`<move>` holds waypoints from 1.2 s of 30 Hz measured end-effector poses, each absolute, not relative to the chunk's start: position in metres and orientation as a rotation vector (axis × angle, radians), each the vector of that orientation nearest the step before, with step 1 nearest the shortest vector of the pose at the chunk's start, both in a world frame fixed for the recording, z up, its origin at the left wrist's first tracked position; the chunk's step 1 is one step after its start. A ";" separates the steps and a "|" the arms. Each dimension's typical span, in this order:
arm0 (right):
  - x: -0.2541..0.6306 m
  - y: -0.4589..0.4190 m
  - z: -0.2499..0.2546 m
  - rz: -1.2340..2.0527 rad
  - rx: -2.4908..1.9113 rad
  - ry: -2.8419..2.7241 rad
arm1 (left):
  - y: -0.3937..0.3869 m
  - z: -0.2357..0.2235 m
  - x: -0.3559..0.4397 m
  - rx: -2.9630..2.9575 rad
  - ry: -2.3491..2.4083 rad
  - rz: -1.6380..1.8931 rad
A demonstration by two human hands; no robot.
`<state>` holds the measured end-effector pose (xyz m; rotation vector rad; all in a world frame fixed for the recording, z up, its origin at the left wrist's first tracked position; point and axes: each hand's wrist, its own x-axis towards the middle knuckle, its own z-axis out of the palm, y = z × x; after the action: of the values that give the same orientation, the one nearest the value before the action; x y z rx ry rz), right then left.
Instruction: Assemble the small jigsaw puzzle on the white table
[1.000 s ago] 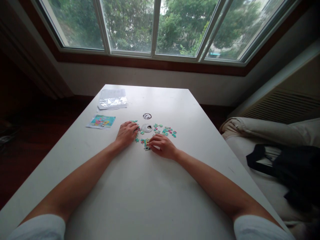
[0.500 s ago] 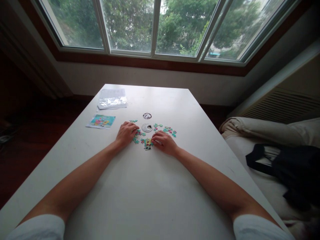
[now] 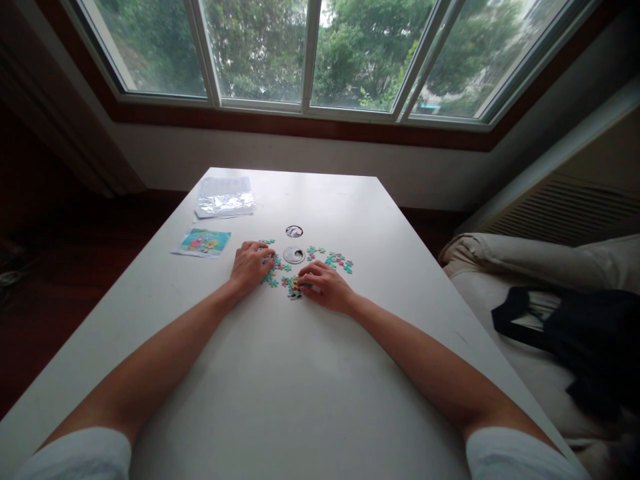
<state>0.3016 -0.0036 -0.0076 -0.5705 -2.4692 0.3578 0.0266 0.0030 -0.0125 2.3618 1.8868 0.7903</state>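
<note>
Several joined puzzle pieces (image 3: 293, 293), showing a yellow figure partly covered by fingers, lie flat near the middle of a white table (image 3: 300, 387), just in front of the person. The right hand (image 3: 326, 287) meets their right edge, its fingers bent and its fingertips resting at the yellow part; whether thumb and finger pinch a piece cannot be told at this size. The left hand (image 3: 250, 265) lies low, palm down with fingers loosely curved, at the edge of a scatter of loose green and pink pieces (image 3: 275, 269); what, if anything, it grasps is hidden beneath the fingers. A second scatter of loose pieces (image 3: 339, 261) spreads beyond the right hand, toward the right side of the table. Between the two groups sits a silver round fitting (image 3: 294, 255), with a smaller dark-rimmed disc (image 3: 294, 231) farther back. To the left lies a colourful picture sheet (image 3: 205, 243), and behind it a shiny clear sleeve with papers (image 3: 225, 197). White sleeves (image 3: 83, 453) end near both elbows. At right, black fabric (image 3: 590, 340) rests on a pale cushioned seat (image 3: 470, 287); past the table, leafy trees fill a wide window (image 3: 260, 53).
</note>
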 end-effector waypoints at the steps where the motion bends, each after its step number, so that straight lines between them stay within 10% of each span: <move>1: 0.301 -0.004 -0.007 0.362 -0.566 -2.471 | 0.003 -0.011 0.027 2.362 1.880 0.787; 36: 0.302 -0.002 -0.007 0.404 -0.556 -2.468 | 0.000 -0.007 0.031 2.351 1.785 0.828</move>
<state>0.3015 -0.0024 -0.0071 -0.5555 -2.4682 0.4038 0.0307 -0.0004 -0.0075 2.3512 1.7848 0.8280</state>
